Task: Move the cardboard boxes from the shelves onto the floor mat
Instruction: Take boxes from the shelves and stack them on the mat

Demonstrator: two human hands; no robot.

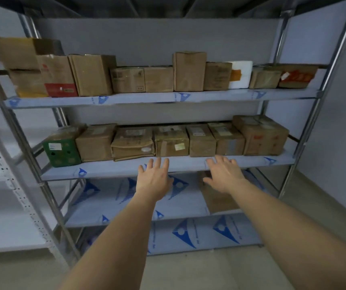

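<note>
Side shelving: a white perforated unit point(10, 185) stands at the far left, just beside the metal rack point(34, 143).
Upper shelf point(147, 98): a row of cardboard boxes runs its whole width, starting at the left with a tall open-flapped box point(24, 65), then a box with a red band point(58, 77), a plain upright box point(91, 74), lower boxes in the middle, a tall box point(189, 71), a white foam box point(240, 74), and a box with orange print point(297, 76) at the right end.
Middle shelf point(109, 169): seven boxes stand side by side, touching. From the left: a green box point(63, 150), a plain brown box point(95, 143), a flattened, creased box point(133, 143), a taped box with a label point(172, 142), two smaller boxes, and a large box point(262, 136) at the right.
Left hand point(154, 177): open, fingers spread and straight, raised in front of the middle shelf's edge just below the taped box; it holds nothing.
Right hand point(223, 174): open, fingers spread, palm down at the same shelf edge, below the smaller boxes; it holds nothing.
Lower shelf point(126, 197): covered in film with blue triangular print; one brown box point(218, 197) sits toward its right, partly hidden by the right hand.
Bottom shelf point(199, 235): the same blue-printed film.
Floor point(189, 273): pale, bare where it shows; the mat is out of view.
</note>
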